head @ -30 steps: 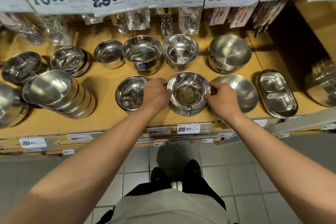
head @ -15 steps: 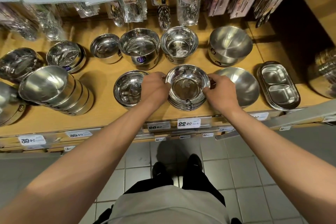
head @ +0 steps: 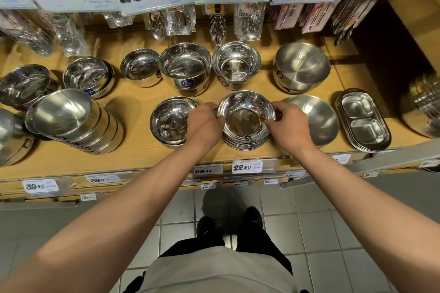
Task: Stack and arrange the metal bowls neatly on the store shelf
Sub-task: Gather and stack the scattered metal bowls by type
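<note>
We've got the bowl stack (head: 246, 123) sitting btwn both hands: left hand (head: 204, 123) grips its left rim, right hand (head: 287, 126) its right rim, equally near.

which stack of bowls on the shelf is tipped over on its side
The stack of large bowls at the front left, leaning with its mouths facing sideways. The stack between the hands and the others sit upright.
</note>
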`<state>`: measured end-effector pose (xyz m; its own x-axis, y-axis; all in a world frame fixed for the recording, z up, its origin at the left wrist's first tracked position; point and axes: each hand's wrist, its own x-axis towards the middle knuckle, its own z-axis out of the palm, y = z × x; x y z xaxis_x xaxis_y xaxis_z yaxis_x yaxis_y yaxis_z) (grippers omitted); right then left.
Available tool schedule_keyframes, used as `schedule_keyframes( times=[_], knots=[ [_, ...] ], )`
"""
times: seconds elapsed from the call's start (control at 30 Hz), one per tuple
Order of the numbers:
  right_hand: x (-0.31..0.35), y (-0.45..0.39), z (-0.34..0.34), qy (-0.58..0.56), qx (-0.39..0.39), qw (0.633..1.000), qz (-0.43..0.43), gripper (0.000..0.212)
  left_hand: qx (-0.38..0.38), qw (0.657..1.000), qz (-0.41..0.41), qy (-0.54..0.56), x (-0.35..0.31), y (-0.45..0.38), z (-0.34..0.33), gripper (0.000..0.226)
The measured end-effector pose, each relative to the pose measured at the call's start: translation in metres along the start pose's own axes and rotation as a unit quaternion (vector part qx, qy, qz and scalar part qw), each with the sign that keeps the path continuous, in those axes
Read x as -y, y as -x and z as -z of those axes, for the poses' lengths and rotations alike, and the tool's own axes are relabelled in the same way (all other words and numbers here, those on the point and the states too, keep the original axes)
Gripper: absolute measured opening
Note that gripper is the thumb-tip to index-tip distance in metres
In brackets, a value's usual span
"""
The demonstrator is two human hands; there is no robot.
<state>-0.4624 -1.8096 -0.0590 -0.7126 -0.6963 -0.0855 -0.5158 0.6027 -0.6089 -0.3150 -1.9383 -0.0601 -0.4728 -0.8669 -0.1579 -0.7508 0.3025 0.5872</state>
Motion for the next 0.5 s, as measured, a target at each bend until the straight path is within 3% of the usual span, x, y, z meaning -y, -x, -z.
schedule_keyframes(
  times=[0.23, 0.5],
  knots=[
    [-0.003, -0.001, 0.001, -0.049, 0.016, 0.998, -0.025, 0.030, 0.037, 0.997, 0.043, 0.051, -0.005, 0.012, -0.001, 0.039],
    [-0.005, 0.006, -0.005, -0.092, 0.035, 0.992, -0.078, 0.024, 0.064, 0.996, 0.054, 0.042, -0.012, 0.008, 0.005, 0.026]
  ],
)
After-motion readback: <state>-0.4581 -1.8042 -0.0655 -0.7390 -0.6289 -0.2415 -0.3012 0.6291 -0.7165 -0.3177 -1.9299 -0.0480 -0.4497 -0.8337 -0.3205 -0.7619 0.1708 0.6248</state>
